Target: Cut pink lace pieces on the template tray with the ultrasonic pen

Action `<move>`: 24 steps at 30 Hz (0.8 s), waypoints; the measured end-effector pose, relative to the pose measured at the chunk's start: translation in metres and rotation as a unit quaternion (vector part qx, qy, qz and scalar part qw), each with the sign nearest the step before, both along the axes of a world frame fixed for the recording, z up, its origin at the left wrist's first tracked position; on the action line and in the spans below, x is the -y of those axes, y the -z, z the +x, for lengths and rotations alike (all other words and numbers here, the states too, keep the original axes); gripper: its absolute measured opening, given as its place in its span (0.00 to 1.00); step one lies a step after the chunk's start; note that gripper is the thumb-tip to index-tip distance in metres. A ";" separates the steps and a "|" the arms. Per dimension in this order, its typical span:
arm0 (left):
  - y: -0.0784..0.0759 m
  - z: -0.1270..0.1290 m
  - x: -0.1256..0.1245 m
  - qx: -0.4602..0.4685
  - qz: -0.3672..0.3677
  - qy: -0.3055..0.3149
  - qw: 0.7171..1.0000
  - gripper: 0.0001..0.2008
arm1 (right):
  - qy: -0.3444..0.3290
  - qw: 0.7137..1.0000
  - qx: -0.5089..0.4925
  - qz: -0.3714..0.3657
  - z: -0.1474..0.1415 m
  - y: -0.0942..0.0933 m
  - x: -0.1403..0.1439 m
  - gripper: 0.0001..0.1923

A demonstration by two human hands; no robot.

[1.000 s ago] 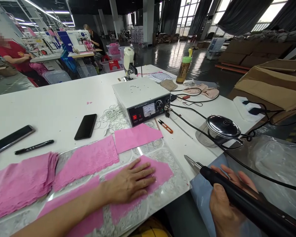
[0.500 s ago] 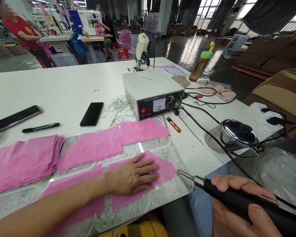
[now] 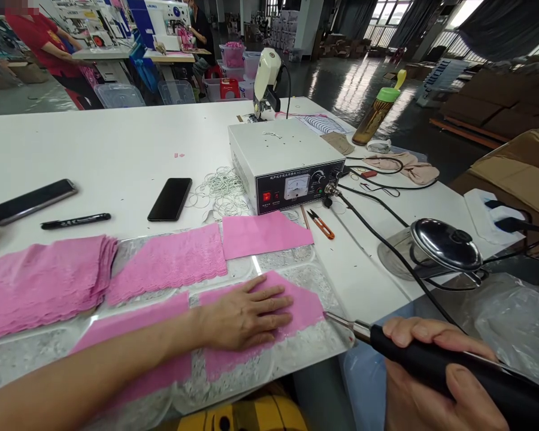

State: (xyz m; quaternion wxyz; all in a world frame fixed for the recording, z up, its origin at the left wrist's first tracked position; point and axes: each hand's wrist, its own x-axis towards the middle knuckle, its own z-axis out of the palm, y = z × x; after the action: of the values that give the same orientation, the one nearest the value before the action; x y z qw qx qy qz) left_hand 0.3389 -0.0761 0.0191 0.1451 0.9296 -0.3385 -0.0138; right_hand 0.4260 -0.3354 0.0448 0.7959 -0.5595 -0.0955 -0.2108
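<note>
My left hand point(image 3: 247, 314) lies flat with its fingers spread on a pink fabric piece point(image 3: 303, 305) with a slanted corner. My right hand point(image 3: 440, 365) is wrapped round the black handle of a pen-like ultrasonic cutter point(image 3: 413, 353). The cutter's metal tip meets the right edge of that fabric piece, or nearly so; I cannot tell if it touches. Under the fabric is a clear-topped, grey patterned mat point(image 3: 291, 362). More pink pieces lie around: a lace-edged one point(image 3: 170, 263), a plain one point(image 3: 265, 233) and one partly under my forearm point(image 3: 139, 323).
A thick pink fabric stack point(image 3: 45, 281) lies at left. Behind are a phone point(image 3: 169, 199), a marker point(image 3: 76, 221), tangled thread point(image 3: 222, 191) and a white control box point(image 3: 287, 149). Orange snips point(image 3: 321, 224), a lidded steel pot point(image 3: 447, 244) and black cables stand right. Two people work beyond the table.
The view has shifted slightly, so the background sits a little higher and further right. Both hands, the cutter and the fabric hold nearly the same positions.
</note>
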 end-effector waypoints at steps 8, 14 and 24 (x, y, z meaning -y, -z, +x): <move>-0.005 0.001 0.000 -0.001 0.017 0.005 1.000 0.23 | -0.023 1.000 0.009 -0.003 0.001 -0.006 -0.003 0.08; -0.006 0.001 0.001 -0.007 0.019 0.003 1.000 0.23 | -0.040 0.999 0.007 -0.003 0.000 -0.007 -0.003 0.08; 0.000 0.001 0.001 -0.010 -0.025 0.001 1.000 0.23 | 0.039 0.998 -0.044 0.008 -0.002 -0.012 0.005 0.09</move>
State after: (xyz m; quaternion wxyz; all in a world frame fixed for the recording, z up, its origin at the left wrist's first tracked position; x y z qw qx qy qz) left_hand 0.3402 -0.0773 0.0187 0.1712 0.9254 -0.3379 -0.0147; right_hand 0.4242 -0.3401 0.0570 0.7947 -0.5654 -0.0372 -0.2179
